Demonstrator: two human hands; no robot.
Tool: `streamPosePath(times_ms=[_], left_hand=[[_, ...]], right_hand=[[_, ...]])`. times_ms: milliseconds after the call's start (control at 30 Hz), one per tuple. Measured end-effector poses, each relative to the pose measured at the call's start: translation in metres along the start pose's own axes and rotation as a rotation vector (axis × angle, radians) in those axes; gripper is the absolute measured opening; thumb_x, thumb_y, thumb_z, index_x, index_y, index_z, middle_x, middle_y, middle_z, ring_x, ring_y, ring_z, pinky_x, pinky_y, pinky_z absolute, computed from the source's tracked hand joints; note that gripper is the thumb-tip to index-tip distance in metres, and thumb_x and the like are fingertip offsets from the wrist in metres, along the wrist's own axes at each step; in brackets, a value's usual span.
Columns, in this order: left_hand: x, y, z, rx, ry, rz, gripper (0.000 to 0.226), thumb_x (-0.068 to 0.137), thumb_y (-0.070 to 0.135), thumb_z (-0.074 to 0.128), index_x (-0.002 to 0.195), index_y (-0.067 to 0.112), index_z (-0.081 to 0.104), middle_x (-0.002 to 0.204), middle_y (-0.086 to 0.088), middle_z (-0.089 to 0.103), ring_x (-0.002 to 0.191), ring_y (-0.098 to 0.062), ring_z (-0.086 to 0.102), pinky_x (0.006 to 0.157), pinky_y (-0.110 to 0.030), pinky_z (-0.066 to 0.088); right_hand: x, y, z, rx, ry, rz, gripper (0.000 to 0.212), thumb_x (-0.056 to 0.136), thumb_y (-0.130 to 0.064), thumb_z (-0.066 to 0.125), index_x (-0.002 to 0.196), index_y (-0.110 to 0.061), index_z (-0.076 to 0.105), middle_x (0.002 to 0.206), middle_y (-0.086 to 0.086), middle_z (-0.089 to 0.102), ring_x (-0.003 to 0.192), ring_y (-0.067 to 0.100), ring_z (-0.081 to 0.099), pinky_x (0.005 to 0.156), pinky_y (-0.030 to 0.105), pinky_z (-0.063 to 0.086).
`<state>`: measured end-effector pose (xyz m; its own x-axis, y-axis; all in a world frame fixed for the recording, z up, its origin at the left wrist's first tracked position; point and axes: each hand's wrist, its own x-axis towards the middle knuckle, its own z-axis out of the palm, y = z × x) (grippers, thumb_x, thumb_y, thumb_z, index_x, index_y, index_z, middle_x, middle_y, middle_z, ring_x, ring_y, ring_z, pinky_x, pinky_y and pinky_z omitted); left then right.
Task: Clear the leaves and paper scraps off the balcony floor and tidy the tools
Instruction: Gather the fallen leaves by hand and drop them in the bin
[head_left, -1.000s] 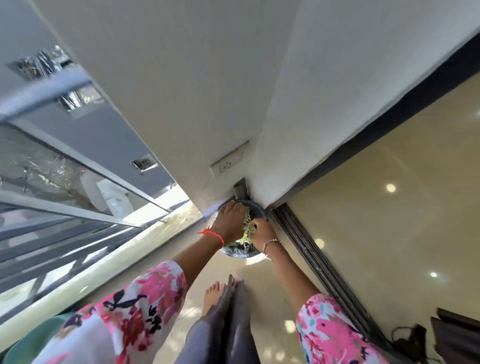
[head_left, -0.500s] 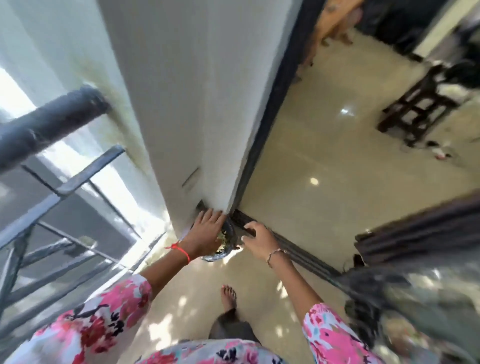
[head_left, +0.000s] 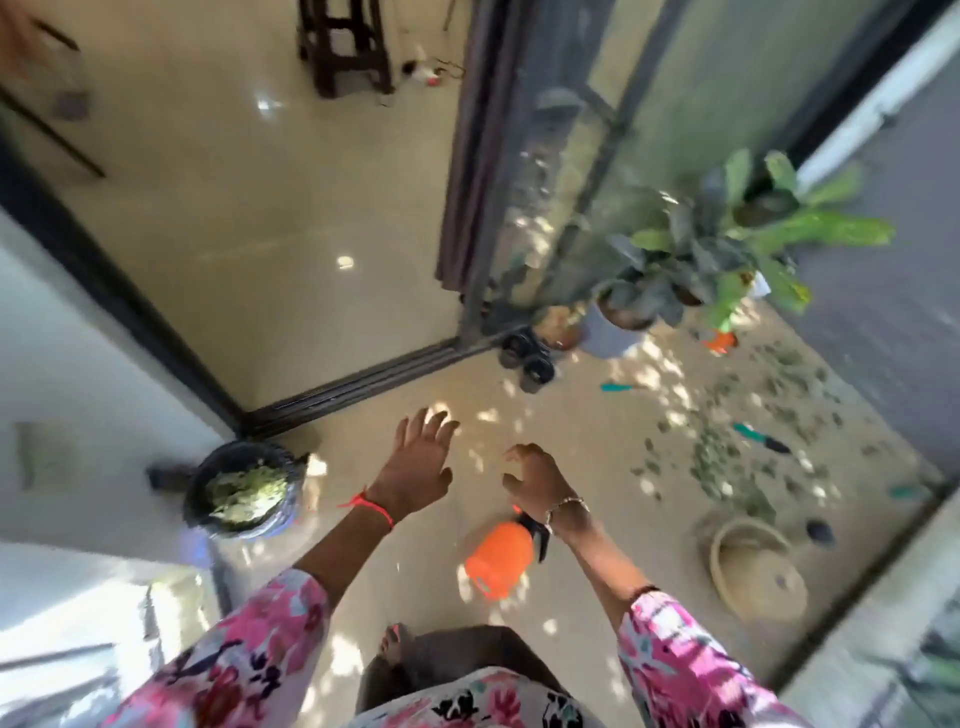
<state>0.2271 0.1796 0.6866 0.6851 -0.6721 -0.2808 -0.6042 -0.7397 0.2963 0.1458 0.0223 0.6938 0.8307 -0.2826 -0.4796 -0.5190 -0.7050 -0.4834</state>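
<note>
A black bin (head_left: 241, 488) lined with a bag stands in the left corner by the wall, holding green leaves. My left hand (head_left: 415, 462) hovers over the bare floor with its fingers spread, holding nothing. My right hand (head_left: 535, 475) hangs beside it, fingers loosely curled and empty. An orange spray bottle (head_left: 498, 561) lies on the floor below my right wrist. Several leaves (head_left: 727, 457) are scattered over the floor at the right. Two teal-handled tools (head_left: 761, 438) (head_left: 618, 387) lie among them.
Potted plants (head_left: 691, 260) stand by the glass door at the back right, with dark sandals (head_left: 524, 358) in front. A beige pot (head_left: 753, 561) lies tipped near the right ledge. A small orange object (head_left: 719, 340) sits under the plants. The sliding door track (head_left: 363, 382) leads indoors.
Both hands have left the bin and now hover empty over the floor. The view has swung right from the wall corner to the balcony floor and its scattered leaves.
</note>
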Motion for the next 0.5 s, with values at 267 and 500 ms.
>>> streamPosePath(times_ms=[267, 500], left_hand=[[0.061, 0.114, 0.064, 0.279, -0.143, 0.362, 0.079, 0.014, 0.032, 0.086, 0.089, 0.009, 0.073, 0.095, -0.008, 0.071, 0.090, -0.031, 0.070, 0.069, -0.049, 0.055], [0.105, 0.205, 0.120, 0.364, -0.255, 0.518, 0.059, 0.046, 0.032, 0.049, 0.097, 0.007, 0.066, 0.092, -0.012, 0.072, 0.085, -0.036, 0.070, 0.063, -0.050, 0.055]], right_hand=[[-0.062, 0.132, -0.017, 0.095, 0.136, 0.272, 0.035, 0.092, -0.016, 0.049, 0.122, 0.002, 0.050, 0.127, 0.020, 0.048, 0.122, 0.030, 0.044, 0.102, 0.031, 0.030], [-0.100, 0.255, -0.049, 0.111, 0.136, 0.407, 0.044, 0.095, -0.027, 0.047, 0.133, -0.005, 0.040, 0.137, 0.013, 0.039, 0.128, 0.026, 0.036, 0.106, 0.029, 0.029]])
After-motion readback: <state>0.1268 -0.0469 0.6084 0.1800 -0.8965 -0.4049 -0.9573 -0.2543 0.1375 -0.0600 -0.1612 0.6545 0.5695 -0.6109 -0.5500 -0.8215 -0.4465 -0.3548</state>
